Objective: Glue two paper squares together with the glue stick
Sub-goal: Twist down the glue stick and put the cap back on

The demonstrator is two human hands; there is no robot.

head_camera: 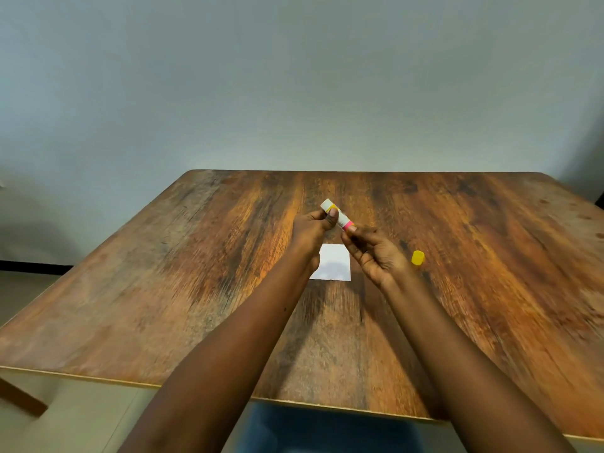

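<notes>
Both hands hold a small glue stick (pixel 340 218) above the middle of the wooden table (pixel 163 273). The stick is white and yellow with a pink band, and it has no cap on. My left hand (pixel 312 232) grips its upper part between thumb and fingers. My right hand (pixel 376 253) pinches its lower, pink end. Under the hands a white paper square (pixel 333 264) lies flat on the table, partly hidden by my left wrist. I see only one sheet; a second under it cannot be told. The yellow cap (pixel 417 258) lies on the table to the right of my right hand.
The table's far edge meets a plain grey wall (pixel 294 76). The near edge (pixel 98 377) runs across the bottom of the view, with floor to the left and something blue below the edge.
</notes>
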